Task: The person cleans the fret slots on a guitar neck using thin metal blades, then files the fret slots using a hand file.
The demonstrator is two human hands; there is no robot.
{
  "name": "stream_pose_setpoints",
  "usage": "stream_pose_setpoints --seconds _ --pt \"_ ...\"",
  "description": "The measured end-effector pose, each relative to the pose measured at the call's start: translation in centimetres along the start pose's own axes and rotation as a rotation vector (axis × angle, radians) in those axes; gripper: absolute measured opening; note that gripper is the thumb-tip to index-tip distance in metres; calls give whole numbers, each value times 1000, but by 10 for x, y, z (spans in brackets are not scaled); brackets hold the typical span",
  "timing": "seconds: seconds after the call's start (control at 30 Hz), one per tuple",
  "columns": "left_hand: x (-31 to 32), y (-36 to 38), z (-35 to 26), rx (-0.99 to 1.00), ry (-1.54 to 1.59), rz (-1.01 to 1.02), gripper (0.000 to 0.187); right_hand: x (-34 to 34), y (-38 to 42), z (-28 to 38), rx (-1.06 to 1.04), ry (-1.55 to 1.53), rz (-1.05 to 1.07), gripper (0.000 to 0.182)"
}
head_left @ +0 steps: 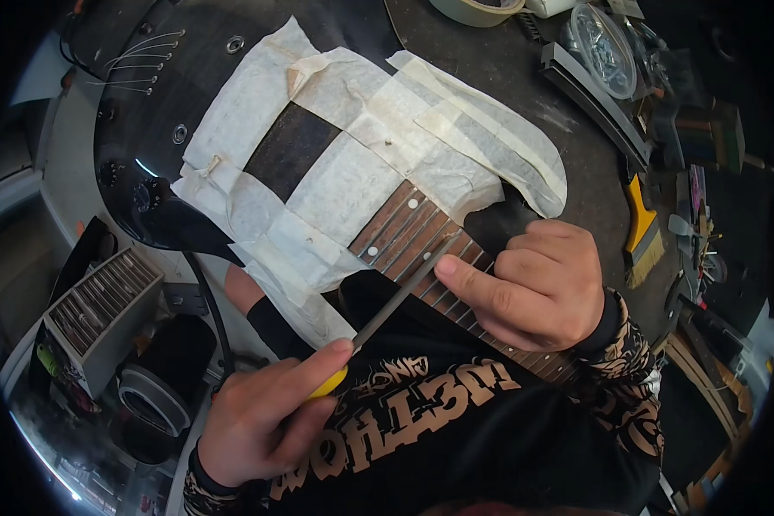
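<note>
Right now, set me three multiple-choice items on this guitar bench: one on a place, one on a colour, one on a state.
1. Where does the tip of the file rest?
A. on the fretboard
B. on the tape roll
C. on the brush

2. What colour is the file's handle?
A. red
B. yellow
C. blue

3. In what state is the guitar body around the neck end?
A. bare
B. covered with masking tape
C. wrapped in cloth

Answers:
1 A, the blade lies across the frets, with the right hand pressing a fingertip on it.
2 B, yellow shows under the left hand.
3 B, pale strips of tape overlap on the black body.
</note>
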State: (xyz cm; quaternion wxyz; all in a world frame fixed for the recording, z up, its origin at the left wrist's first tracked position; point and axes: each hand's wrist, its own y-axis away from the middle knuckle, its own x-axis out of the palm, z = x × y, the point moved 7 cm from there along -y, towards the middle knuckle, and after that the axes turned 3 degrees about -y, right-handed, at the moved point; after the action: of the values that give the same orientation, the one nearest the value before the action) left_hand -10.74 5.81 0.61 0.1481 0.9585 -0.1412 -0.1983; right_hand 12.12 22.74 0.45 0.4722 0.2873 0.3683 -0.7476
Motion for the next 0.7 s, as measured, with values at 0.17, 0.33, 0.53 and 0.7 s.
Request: stream_pose_setpoints --seconds 0.17,0.33,0.53,0.7 --pt "0 -2 -1 3 -2 7 71 1 2 -1 -1 8 -8 59" --pt "2 -15 -4 -40 10 14 61 0 0 0 2 5 1 60" --pt "1 -8 2 23 54 -33 63 -4 -2 4 15 35 59 60" --pt "-2 3 6 43 45 -69 67 -7 -3 -1 81 125 18 56"
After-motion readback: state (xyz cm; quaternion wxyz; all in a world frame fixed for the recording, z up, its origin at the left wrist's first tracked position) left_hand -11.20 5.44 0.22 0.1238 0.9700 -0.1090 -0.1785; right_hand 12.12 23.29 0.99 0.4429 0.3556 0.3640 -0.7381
